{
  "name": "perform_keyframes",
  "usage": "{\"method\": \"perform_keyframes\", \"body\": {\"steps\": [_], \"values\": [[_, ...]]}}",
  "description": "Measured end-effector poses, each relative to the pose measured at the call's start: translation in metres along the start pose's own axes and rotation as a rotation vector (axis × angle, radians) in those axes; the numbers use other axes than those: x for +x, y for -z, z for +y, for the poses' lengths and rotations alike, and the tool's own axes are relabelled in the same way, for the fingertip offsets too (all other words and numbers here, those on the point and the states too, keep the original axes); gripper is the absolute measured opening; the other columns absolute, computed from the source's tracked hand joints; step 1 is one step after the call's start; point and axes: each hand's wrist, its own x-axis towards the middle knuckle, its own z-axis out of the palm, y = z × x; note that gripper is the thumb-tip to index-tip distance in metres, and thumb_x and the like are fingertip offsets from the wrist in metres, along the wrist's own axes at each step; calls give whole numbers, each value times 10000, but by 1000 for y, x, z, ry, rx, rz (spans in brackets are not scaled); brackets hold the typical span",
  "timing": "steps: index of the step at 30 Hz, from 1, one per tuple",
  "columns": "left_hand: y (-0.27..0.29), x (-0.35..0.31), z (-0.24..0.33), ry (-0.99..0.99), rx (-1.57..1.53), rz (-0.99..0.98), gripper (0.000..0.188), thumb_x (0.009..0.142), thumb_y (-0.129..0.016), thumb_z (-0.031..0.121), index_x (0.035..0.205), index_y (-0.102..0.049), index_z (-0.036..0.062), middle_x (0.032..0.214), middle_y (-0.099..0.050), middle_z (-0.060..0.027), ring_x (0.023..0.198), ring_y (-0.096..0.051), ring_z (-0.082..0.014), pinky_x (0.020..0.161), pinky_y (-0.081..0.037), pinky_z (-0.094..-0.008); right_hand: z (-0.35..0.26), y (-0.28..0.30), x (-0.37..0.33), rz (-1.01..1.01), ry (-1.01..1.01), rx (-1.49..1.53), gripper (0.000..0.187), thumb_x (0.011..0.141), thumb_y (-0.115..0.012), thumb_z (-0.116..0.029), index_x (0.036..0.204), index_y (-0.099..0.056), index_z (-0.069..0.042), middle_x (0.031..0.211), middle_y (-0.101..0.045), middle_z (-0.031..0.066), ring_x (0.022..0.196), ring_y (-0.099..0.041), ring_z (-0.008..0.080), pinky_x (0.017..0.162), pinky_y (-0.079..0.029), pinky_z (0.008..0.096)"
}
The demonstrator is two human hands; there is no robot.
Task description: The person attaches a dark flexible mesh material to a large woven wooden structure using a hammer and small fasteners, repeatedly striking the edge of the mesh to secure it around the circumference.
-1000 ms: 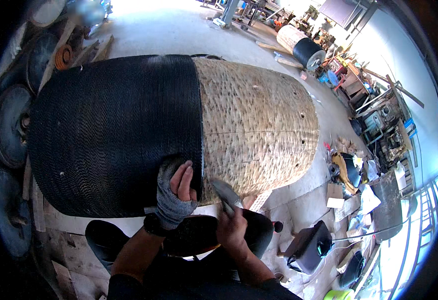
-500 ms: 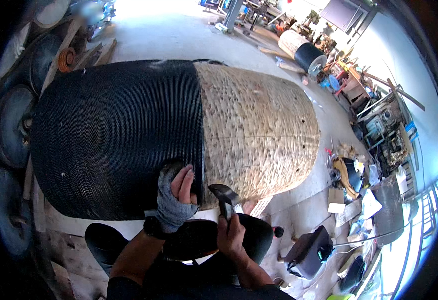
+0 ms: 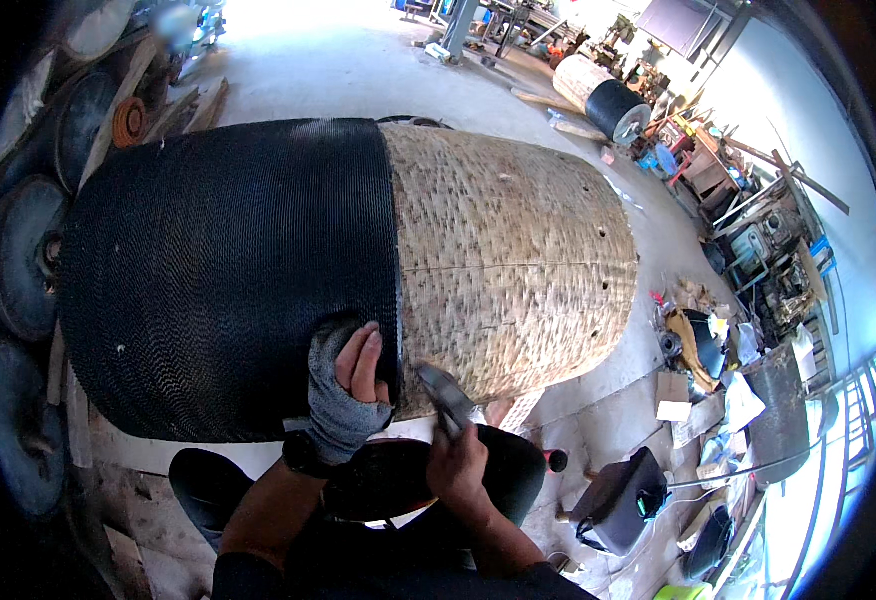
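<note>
Since a second ago the tool (image 3: 445,393) has swung from pointing toward 10 o'clock to standing steeper, its head now just beside the lower edge of the drum (image 3: 358,270), at the seam where the black covering (image 3: 228,270) ends. The left hand (image 3: 350,385) has stayed put on that edge.

The drum is a big barrel shape lying on its side in the middle of the view. Its half toward 9 o'clock is wrapped in the black covering, finely ribbed in close rows like wound strip. Its half toward 3 o'clock is bare wood (image 3: 513,260), pale tan, rough and pitted with small dark marks, with a thin line running along it.

The left hand wears a grey knitted fingerless glove; its bare fingers lie close together, flat on the black edge, pressing it down. The right hand (image 3: 458,468), at 6 o'clock, is bare and curled in a fist around the handle of the tool, a dark metal piece with a blunt head.

A smaller drum (image 3: 603,95) with a black end lies at 1 o'clock. A black bag (image 3: 623,495) sits on the floor at 4 o'clock.
</note>
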Motion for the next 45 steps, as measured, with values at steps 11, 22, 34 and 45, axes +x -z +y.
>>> {"method": "perform_keyframes", "body": {"steps": [11, 22, 34, 45], "values": [[5, 5, 7, 31, 15, -27, 686, 693, -560, -23, 1361, -406, -3, 1350, -456, -198, 1235, -468, -342, 1047, -366, -500, 5, -3, -1, -52, -83, 33, 250, 869, -623, -145, 1033, -503, 2, 750, -613, 228, 647, -609, 442, 528, -468, 487], [16, 15, 18, 56, -23, 9, 695, 718, -516, -5, 1393, -355, 13, 1334, -464, -197, 1231, -447, -373, 1050, -368, -492, 86, -41, -61, -137, 95, -184, 270, 1015, -404, -211, 1208, -515, -56, 1076, -584, 107, 947, -585, 198, 837, -474, 283], [11, -168, 54, -52, -115, -655, 447, 756, -614, 52, 1197, -588, 114, 1145, -583, -150, 1017, -568, -336, 848, -475, -508, 141, -87, -98, -29, 46, 105, 258, 896, -585, -217, 1111, -538, -84, 1020, -553, 91, 911, -541, 215, 790, -471, 358], [-9, -267, 67, -137, 221, -1191, 412, 942, -484, 340, 1316, -531, 174, 1353, -477, -119, 1216, -452, -276, 1026, -353, -456, 127, -53, -106, 18, 268, 25, 187, 926, -516, -127, 1095, -560, -59, 998, -531, 64, 895, -525, 184, 806, -455, 305]]}}
